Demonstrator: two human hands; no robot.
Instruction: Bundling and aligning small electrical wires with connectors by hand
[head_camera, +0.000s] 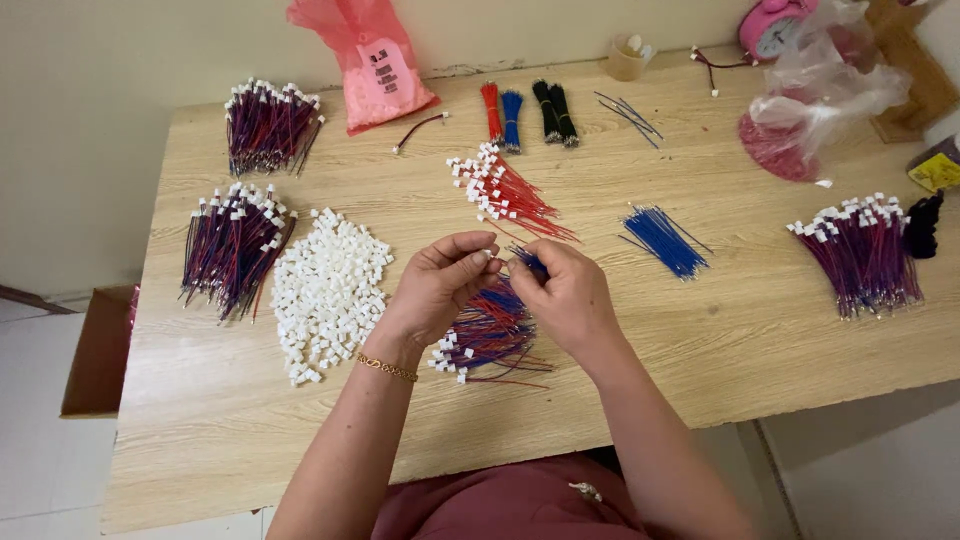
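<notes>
Head view: we pinched a small white connector (489, 254) in our left hand (440, 285) while our right hand (565, 295) closed on a blue wire (527, 259) above the finished pile (487, 335), best aligned squarely, though fingers hid the joint itself.

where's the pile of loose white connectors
In the head view, the pile of white connectors lies on the table just left of the left hand.
</notes>
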